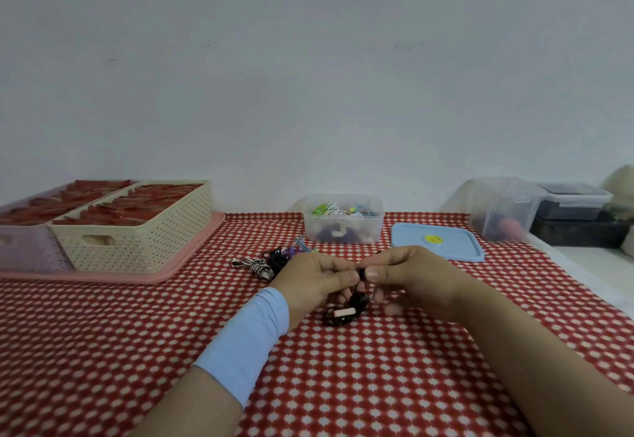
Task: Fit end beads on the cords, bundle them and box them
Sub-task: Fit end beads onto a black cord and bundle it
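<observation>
Red-and-white patterned cloth (pixel 343 385) covers the table. At far left a pink tray (pixel 192 254) carries a cream perforated basket (pixel 137 241) filled with red items. Toward the back, a clear tub (pixel 343 234) holds loose coloured cords, with its blue lid (pixel 442 248) lying flat just to the right. In the middle, the left hand (pixel 315 282) and right hand (pixel 411 278) meet, thumb and forefinger of each pinching one end of a black cord (pixel 359 300). The rest of it hangs down in a loose coil onto the cloth, bearing a pale pink piece (pixel 343 313). Small finished bundles (pixel 264 265) lie just behind the left hand.
</observation>
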A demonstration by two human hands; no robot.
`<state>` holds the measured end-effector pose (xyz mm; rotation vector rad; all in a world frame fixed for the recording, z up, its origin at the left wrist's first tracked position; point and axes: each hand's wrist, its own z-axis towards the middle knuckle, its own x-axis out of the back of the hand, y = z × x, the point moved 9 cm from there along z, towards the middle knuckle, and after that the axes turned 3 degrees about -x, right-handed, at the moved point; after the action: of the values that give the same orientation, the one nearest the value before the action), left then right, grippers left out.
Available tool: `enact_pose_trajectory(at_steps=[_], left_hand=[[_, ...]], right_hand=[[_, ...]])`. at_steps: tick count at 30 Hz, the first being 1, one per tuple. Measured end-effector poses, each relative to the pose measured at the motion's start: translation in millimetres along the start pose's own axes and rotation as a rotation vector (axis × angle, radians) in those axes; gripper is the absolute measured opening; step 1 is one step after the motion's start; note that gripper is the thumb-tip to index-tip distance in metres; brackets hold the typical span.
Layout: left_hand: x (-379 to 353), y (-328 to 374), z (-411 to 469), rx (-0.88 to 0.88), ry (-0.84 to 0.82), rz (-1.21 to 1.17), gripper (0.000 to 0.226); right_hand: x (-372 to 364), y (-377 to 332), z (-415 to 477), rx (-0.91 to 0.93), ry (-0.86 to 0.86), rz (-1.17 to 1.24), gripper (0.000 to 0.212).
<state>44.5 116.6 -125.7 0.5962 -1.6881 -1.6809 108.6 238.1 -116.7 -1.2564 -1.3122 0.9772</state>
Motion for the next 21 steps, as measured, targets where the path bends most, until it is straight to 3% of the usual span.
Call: enact_pose_trajectory(at_steps=[6, 12, 18, 21], left_hand=[[5, 3, 0, -0.032, 0.034, 0.046, 0.013], [7, 3, 3, -0.044, 0.13, -0.098, 0.014], [19, 15, -2, -0.127, 0.237, 0.183, 0.011], [19, 17, -2, -0.149, 0.239, 0.282, 0.009]], right_hand=[[-7, 9, 4, -0.037, -0.032, 0.058, 0.014], [8, -3, 7, 0.092, 0.205, 0.089, 0.014], [7, -3, 5, 0.084, 0.194, 0.047, 0.013], [9, -9, 3, 0.143, 0.235, -0.099, 0.006]])
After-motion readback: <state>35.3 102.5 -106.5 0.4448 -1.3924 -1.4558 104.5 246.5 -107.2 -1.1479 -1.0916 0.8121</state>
